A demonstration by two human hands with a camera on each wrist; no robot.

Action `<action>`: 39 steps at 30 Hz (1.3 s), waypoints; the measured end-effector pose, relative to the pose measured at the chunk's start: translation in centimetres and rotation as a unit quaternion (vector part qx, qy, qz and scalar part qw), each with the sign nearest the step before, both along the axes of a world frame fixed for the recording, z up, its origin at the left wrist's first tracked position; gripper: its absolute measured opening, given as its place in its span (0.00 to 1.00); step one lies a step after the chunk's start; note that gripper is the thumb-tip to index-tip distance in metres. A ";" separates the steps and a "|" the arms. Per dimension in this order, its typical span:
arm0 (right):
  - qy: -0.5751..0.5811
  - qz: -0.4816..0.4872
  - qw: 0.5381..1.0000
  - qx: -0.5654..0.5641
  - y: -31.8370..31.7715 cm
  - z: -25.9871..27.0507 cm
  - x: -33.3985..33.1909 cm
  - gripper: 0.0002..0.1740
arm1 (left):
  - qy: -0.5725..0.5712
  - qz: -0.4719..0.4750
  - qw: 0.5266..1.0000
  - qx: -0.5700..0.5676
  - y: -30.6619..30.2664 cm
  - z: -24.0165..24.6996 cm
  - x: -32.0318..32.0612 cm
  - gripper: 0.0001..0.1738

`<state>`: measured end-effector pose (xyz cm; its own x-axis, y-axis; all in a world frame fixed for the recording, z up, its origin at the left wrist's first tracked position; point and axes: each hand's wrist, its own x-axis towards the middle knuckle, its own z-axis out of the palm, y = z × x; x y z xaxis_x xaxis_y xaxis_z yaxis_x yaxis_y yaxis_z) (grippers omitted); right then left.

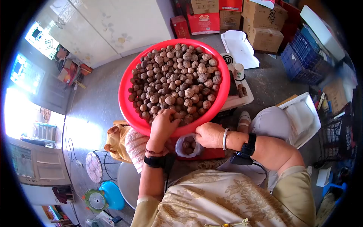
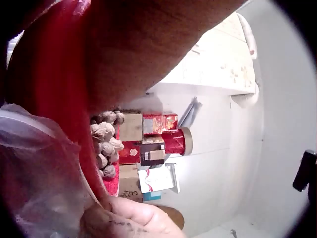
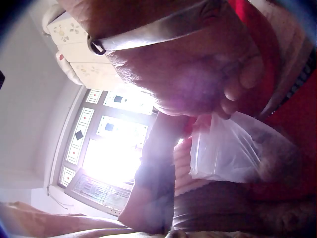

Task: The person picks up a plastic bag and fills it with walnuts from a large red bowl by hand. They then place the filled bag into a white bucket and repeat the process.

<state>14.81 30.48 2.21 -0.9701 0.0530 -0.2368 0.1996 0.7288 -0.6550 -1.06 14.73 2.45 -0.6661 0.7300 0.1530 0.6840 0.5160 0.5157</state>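
In the head view, a red basin (image 1: 123, 102) holds a heap of walnuts (image 1: 177, 72). My left hand (image 1: 163, 126) reaches over the basin's near rim, its bent fingers among the walnuts; whether one is gripped cannot be told. Below that rim, my right hand (image 1: 210, 135) pinches the edge of a clear plastic bag (image 1: 181, 153) with some walnuts in it. The left wrist view shows the right hand's fingers (image 2: 133, 218) on the bag (image 2: 39, 168) beside the basin rim. In the right wrist view, the right hand (image 3: 193, 79) grips the bag (image 3: 218, 153).
Cardboard boxes (image 1: 264, 38) and blue crates (image 1: 300, 62) stand at the back right. White trays (image 1: 242, 47) and a paper cup (image 1: 239, 71) are right of the basin. A round stool (image 1: 93, 166) stands at the left, near a blue object (image 1: 112, 195).
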 end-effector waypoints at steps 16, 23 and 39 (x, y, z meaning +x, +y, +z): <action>-0.019 0.000 1.000 0.005 0.1 0.2 -0.2 0.20 | -0.229 -0.093 0.964 0.101 -4.1 3.4 2.8 0.15; 0.018 -0.013 1.000 -0.017 0.1 -0.3 -0.1 0.20 | -0.155 -0.145 0.975 0.065 -3.8 3.8 3.7 0.17; 0.023 -0.006 1.000 0.002 0.1 -1.1 -0.1 0.18 | 0.109 0.082 0.989 0.059 -2.2 0.1 -1.7 0.16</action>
